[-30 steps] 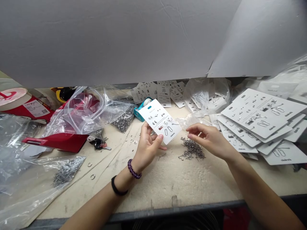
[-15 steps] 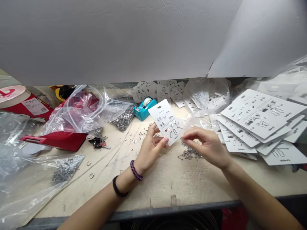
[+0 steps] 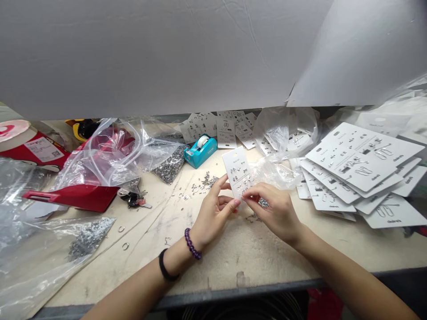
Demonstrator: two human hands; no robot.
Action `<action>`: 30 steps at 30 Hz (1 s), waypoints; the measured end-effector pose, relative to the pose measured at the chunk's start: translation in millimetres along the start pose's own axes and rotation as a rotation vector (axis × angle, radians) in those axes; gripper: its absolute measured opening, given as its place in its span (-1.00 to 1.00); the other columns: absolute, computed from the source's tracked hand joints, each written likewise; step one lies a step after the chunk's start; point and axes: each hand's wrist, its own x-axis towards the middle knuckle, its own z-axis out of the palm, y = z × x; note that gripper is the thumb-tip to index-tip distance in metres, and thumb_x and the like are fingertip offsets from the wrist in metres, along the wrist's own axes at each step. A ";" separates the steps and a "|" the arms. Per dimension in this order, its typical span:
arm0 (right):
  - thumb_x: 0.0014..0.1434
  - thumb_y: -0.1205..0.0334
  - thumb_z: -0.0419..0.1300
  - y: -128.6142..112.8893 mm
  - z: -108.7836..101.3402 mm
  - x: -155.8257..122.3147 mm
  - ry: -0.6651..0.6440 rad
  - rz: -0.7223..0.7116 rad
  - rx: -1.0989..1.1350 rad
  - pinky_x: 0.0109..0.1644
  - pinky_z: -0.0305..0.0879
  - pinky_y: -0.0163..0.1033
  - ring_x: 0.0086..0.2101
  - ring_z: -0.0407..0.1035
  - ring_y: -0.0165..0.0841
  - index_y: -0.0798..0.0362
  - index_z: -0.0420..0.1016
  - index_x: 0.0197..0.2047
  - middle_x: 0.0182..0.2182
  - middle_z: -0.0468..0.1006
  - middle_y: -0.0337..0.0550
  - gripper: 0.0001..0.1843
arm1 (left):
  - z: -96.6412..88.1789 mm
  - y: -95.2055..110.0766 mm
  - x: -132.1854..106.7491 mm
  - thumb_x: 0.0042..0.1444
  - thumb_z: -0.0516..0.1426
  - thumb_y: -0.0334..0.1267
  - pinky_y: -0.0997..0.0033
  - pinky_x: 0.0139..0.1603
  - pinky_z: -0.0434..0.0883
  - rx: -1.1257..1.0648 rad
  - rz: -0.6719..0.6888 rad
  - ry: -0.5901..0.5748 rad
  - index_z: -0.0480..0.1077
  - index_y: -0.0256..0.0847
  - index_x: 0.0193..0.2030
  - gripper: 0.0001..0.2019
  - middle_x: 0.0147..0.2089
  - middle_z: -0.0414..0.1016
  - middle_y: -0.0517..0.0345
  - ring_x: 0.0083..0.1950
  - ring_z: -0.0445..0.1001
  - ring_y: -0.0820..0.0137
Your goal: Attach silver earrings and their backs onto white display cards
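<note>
A white earring card (image 3: pixel 236 165) stands tilted above the table, with small metal earrings on its face. My left hand (image 3: pixel 215 212) grips its lower left edge between thumb and fingers. At the card's lower right, the pinched fingertips of my right hand (image 3: pixel 271 209) meet the front; whatever small piece they hold is too hidden to name. Partly behind my right hand lies a pile of small metal earrings (image 3: pixel 254 217). Loose studs and rings (image 3: pixel 205 182) are scattered beyond my left hand.
A stack of filled earring cards (image 3: pixel 363 160) lies at the right. Behind are a teal tape dispenser (image 3: pixel 200 152) and more cards (image 3: pixel 227 131). Plastic bags of metal parts (image 3: pixel 170 164), a red scoop (image 3: pixel 71 196) and keys (image 3: pixel 135 199) lie left. A grey panel (image 3: pixel 167 58) overhangs the back.
The card has shifted right and turned more upright and edge-on. My right hand has moved left, from beside the card to its lower front.
</note>
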 end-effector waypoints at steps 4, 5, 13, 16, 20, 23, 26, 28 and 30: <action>0.13 0.37 0.07 0.6 3.9 -1.9 0.008 -0.007 0.006 -0.36 0.28 -0.30 -0.42 0.35 -0.41 0.06 0.40 -0.38 -0.48 0.49 -0.20 -0.89 | 0.5 -1.8 -1.0 0.07 0.10 -0.22 0.44 -0.30 0.44 -0.004 -0.005 0.004 -0.01 0.01 0.21 -0.43 0.03 0.22 0.03 -0.29 0.44 0.46; 0.13 0.38 0.07 0.8 4.9 -2.5 0.009 -0.012 0.005 -0.36 0.28 -0.30 -0.42 0.35 -0.41 0.06 0.40 -0.38 -0.47 0.48 -0.20 -0.89 | 0.9 -1.7 -1.1 0.07 0.10 -0.22 0.44 -0.30 0.44 -0.003 -0.004 0.001 -0.01 0.02 0.21 -0.43 0.03 0.21 0.03 -0.29 0.44 0.46; 0.13 0.19 0.11 1.9 -15.4 0.0 0.191 0.217 0.113 -0.39 0.31 -0.26 -0.42 0.32 -0.39 0.05 0.37 -0.22 -0.43 0.42 -0.16 -0.84 | 1.4 6.5 1.4 0.07 0.10 -0.23 0.48 -0.36 0.43 -0.119 -0.074 -0.019 -0.03 -0.07 0.21 -0.42 -0.05 0.25 0.01 -0.33 0.41 0.49; 0.11 0.12 0.11 9.5 -22.8 4.7 0.119 0.490 0.321 -0.36 0.35 -0.24 -0.32 0.36 -0.35 0.08 0.32 -0.09 -0.30 0.44 -0.09 -0.69 | -3.5 11.1 4.1 0.06 0.11 -0.21 0.50 -0.40 0.43 -0.176 -0.094 -0.044 -0.03 -0.04 0.21 -0.41 -0.02 0.24 -0.01 -0.30 0.40 0.47; 0.03 0.12 0.18 18.5 -15.0 7.5 -0.165 0.633 0.674 -0.39 0.36 -0.26 -0.31 0.40 -0.34 0.10 0.34 -0.10 -0.30 0.50 -0.08 -0.63 | -8.3 17.6 5.5 0.05 0.11 -0.19 0.50 -0.43 0.44 -0.183 -0.087 -0.037 0.00 -0.07 0.19 -0.43 0.00 0.24 -0.03 -0.26 0.40 0.43; 0.01 0.14 0.21 18.0 -7.0 6.2 -0.137 0.643 0.747 -0.36 0.36 -0.27 -0.33 0.41 -0.37 0.10 0.37 -0.20 -0.31 0.52 -0.11 -0.70 | -8.8 20.2 4.6 0.06 0.10 -0.18 0.48 -0.41 0.45 -0.164 -0.084 -0.034 0.00 -0.09 0.19 -0.44 0.01 0.24 -0.05 -0.24 0.41 0.40; 0.00 0.14 0.22 14.0 -3.9 6.2 -0.086 0.613 0.760 -0.38 0.34 -0.29 -0.37 0.40 -0.40 0.11 0.39 -0.28 -0.35 0.52 -0.14 -0.75 | -8.9 19.6 5.4 0.04 0.13 -0.18 0.49 -0.42 0.44 -0.112 -0.059 -0.006 0.04 -0.11 0.15 -0.45 -0.02 0.27 -0.02 -0.23 0.41 0.40; -0.01 0.16 0.23 10.0 -3.7 9.0 -0.053 0.560 0.766 -0.36 0.34 -0.28 -0.37 0.40 -0.41 0.11 0.39 -0.30 -0.37 0.52 -0.16 -0.77 | -9.8 18.7 8.4 0.02 0.14 -0.19 0.49 -0.41 0.43 -0.089 -0.031 0.036 0.09 -0.16 0.10 -0.49 -0.07 0.31 0.01 -0.23 0.40 0.40; 0.00 0.19 0.23 4.7 -4.0 14.3 -0.011 0.499 0.763 -0.30 0.35 -0.25 -0.36 0.41 -0.40 0.10 0.38 -0.32 -0.37 0.52 -0.17 -0.80 | -11.2 18.9 12.5 0.02 0.15 -0.19 0.49 -0.37 0.41 -0.075 -0.003 0.086 0.20 -0.25 -0.02 -0.61 -0.12 0.35 0.01 -0.23 0.39 0.42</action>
